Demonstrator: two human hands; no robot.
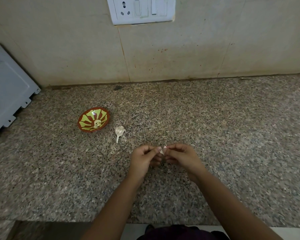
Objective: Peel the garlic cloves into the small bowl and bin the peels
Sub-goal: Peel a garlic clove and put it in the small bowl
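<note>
A garlic clove [163, 150] is pinched between the curled fingertips of the left hand [144, 158] and the right hand [182, 157], above the granite counter [232, 135], about midway between wall and front edge. The small bowl [84, 116] is seen further left, just beside the garlic bulb [119, 131]. A wide stretch of counter is seen right of the hands.

The right half of the frame is wide bare counter [223, 118], so a hand could slide there back to the wall [180, 54]. In the middle left the small bowl [82, 119] and the garlic bulb [119, 131] sit near each other with a thin gap between, and a big white box [7, 87] fills the left edge. The left hand [143, 158] and right hand [181, 156] meet in the lower middle, pinching a garlic clove [163, 150], with bare counter on both sides.
</note>
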